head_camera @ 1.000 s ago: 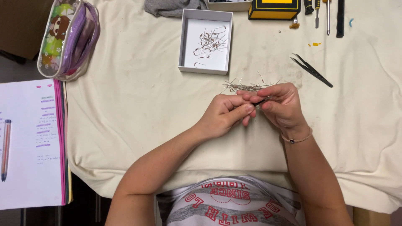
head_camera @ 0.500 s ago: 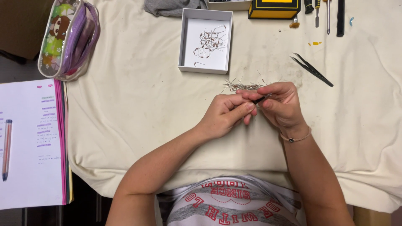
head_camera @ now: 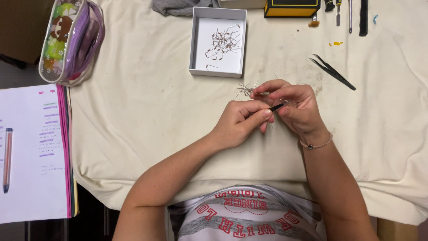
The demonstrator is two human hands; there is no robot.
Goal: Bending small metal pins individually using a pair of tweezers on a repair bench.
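Head view, from left to right: an open notebook with a pencil lies off the cloth; a clear pencil pouch sits at the far-left corner; the cream cloth covers the surface, stained and creased. A white box holds loose wire-leaded components. The left hand pinches a thin dark tool; the right hand pinches a small bundle of wire leads at its fingertips, both hands closed, just below the box. Risk, as I judge it: the fine leads could slip, scatter on the creased cloth, or bend under the tool's tip. Black tweezers lie right; hand tools line the far edge.
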